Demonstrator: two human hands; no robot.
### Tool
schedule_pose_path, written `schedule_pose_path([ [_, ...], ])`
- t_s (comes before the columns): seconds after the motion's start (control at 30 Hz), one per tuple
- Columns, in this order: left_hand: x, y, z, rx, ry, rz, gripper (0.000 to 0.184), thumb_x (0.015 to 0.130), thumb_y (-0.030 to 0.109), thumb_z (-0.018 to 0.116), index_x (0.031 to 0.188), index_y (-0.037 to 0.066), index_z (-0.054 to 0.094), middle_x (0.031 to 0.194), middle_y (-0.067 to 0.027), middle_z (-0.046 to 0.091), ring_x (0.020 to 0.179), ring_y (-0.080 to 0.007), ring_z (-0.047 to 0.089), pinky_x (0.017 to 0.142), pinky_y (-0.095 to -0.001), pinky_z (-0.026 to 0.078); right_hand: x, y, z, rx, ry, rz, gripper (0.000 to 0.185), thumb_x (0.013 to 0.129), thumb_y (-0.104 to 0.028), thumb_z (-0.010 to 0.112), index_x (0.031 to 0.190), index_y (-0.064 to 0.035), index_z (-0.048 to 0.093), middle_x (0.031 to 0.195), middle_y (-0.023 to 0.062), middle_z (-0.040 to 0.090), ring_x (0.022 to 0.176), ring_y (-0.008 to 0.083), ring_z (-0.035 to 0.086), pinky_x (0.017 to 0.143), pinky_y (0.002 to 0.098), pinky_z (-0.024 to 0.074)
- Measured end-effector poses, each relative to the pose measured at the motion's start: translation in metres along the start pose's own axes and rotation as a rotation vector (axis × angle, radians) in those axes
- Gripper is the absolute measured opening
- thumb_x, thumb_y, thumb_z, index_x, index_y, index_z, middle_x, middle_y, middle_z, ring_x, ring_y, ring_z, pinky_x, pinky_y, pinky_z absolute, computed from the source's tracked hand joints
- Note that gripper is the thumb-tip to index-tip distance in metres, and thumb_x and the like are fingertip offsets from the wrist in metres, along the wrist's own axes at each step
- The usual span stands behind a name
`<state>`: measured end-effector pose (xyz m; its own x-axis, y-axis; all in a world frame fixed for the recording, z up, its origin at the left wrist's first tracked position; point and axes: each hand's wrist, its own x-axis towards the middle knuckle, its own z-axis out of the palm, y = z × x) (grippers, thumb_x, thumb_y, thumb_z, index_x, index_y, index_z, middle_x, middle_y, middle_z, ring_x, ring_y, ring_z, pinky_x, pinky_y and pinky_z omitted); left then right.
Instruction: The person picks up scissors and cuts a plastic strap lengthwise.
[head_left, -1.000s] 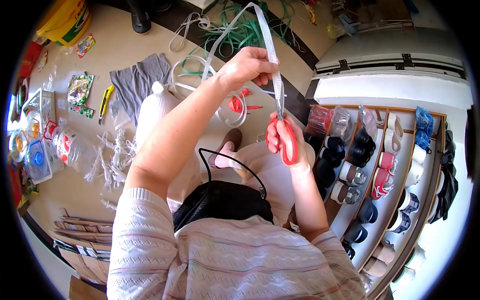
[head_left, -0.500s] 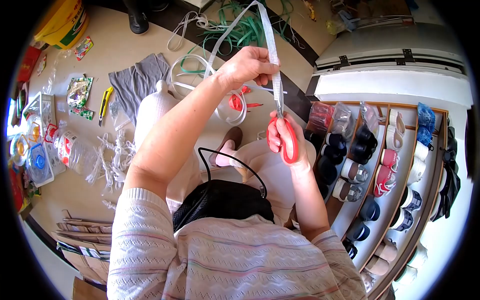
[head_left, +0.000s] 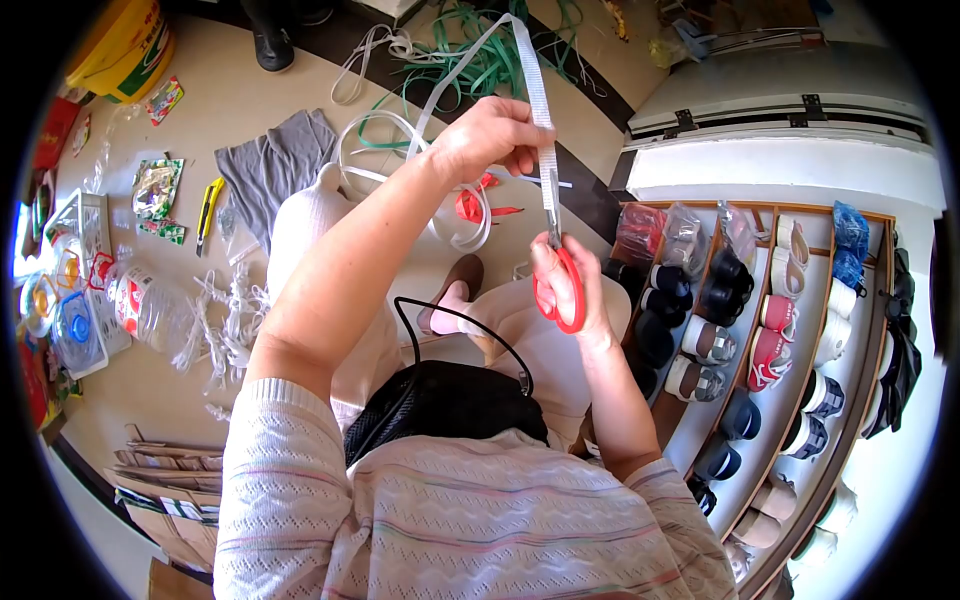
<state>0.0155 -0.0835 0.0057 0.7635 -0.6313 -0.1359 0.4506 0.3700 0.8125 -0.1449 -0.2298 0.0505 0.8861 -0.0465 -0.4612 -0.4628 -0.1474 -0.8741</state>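
My left hand (head_left: 497,138) pinches a flat white strap (head_left: 533,85) at the upper middle of the head view. The strap arches above the fingers and its other side runs down behind my left wrist. Below, my right hand (head_left: 572,285) is closed round the red handles of a pair of scissors (head_left: 575,312). The grey blades point up and lie along the lower part of the strap, just under my left fingers. Whether the blades are apart is too small to tell.
Green straps (head_left: 480,60) and white loops lie beyond my hands. A shoe rack (head_left: 765,400) stands at the right. A grey cloth (head_left: 275,165), a yellow cutter (head_left: 209,215), plastic bottles (head_left: 145,300) and a yellow bucket (head_left: 125,60) are at the left. A black bag (head_left: 450,400) rests on my lap.
My right hand and the scissors have shifted slightly left and down, and more of the blades shows along the strap. The top of the strap is slightly lower. My left hand still grips it.
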Motion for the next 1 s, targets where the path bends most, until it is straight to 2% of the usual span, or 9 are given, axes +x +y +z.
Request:
schedule_pose_path([
  [0.13, 0.005, 0.001, -0.005, -0.046, 0.138, -0.002, 0.015, 0.082, 0.016, 0.066, 0.077, 0.002, 0.062, 0.065, -0.0041, 0.060, 0.050, -0.0087, 0.053, 0.042, -0.0216, 0.041, -0.002, 0.004, 0.004, 0.008, -0.013, 0.008, 0.021, 0.089, -0.023, 0.058, 0.095, -0.0040, 0.050, 0.057, -0.0031, 0.041, 0.042, 0.0041, 0.036, 0.038, 0.0193, 0.0304],
  [0.43, 0.002, -0.004, 0.000, 0.036, 0.142, -0.024, 0.016, 0.080, 0.015, 0.067, 0.072, 0.003, 0.059, 0.060, -0.0034, 0.058, 0.047, -0.0092, 0.055, 0.041, -0.0213, 0.043, 0.001, 0.007, 0.002, 0.047, -0.036, 0.028, 0.022, 0.091, -0.025, 0.055, 0.096, -0.0038, 0.050, 0.058, -0.0036, 0.040, 0.041, 0.0040, 0.035, 0.038, 0.0197, 0.0300],
  [0.73, 0.000, -0.004, 0.002, 0.042, 0.150, -0.035, 0.015, 0.081, 0.014, 0.066, 0.073, 0.003, 0.059, 0.059, -0.0036, 0.058, 0.046, -0.0101, 0.055, 0.041, -0.0218, 0.044, 0.000, 0.009, 0.004, 0.010, -0.001, 0.022, 0.021, 0.090, -0.025, 0.057, 0.091, -0.0042, 0.052, 0.056, -0.0048, 0.040, 0.040, 0.0032, 0.034, 0.036, 0.0186, 0.0271],
  [1.0, -0.002, -0.008, 0.008, 0.041, 0.106, -0.023, 0.016, 0.081, 0.015, 0.066, 0.072, 0.003, 0.059, 0.059, -0.0033, 0.058, 0.046, -0.0097, 0.055, 0.041, -0.0214, 0.044, 0.003, 0.004, 0.002, 0.155, -0.102, -0.021, 0.033, 0.093, -0.033, 0.050, 0.104, -0.0012, 0.047, 0.061, -0.0011, 0.040, 0.046, 0.0067, 0.038, 0.042, 0.0209, 0.0330],
])
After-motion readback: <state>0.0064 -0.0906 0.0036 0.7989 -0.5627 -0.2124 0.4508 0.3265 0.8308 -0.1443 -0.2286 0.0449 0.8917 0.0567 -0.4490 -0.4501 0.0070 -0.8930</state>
